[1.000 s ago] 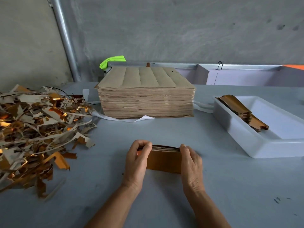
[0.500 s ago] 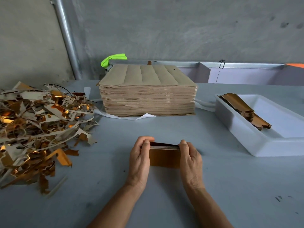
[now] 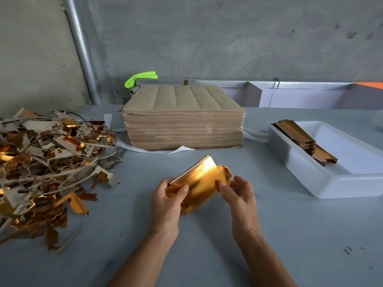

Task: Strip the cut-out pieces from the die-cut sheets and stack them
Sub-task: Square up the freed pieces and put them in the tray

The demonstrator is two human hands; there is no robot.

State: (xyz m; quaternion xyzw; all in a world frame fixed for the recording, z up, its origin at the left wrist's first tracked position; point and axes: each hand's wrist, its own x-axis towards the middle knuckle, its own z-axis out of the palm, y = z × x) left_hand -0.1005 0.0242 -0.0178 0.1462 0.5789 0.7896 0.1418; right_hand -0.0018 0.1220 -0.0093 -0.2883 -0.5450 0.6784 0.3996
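A small bundle of shiny gold cut-out pieces (image 3: 199, 181) is held tilted above the grey table, its glossy face turned up. My left hand (image 3: 167, 200) grips its near left end, thumb on top. My right hand (image 3: 241, 195) pinches its right edge with thumb and fingers. A tall stack of brown die-cut sheets (image 3: 183, 117) stands behind, at the table's middle back. More gold cut-outs (image 3: 304, 141) lie stacked inside a white tray (image 3: 331, 179) on the right.
A large heap of gold and white scrap strips (image 3: 47, 160) covers the table's left side. White paper strips stick out from under the sheet stack. A green object (image 3: 141, 78) and a metal rail (image 3: 259, 82) run along the wall behind.
The bundle stood on edge on the table between both hands; now it is lifted and tilted flat, gold face up, with both hands shifted to its ends.
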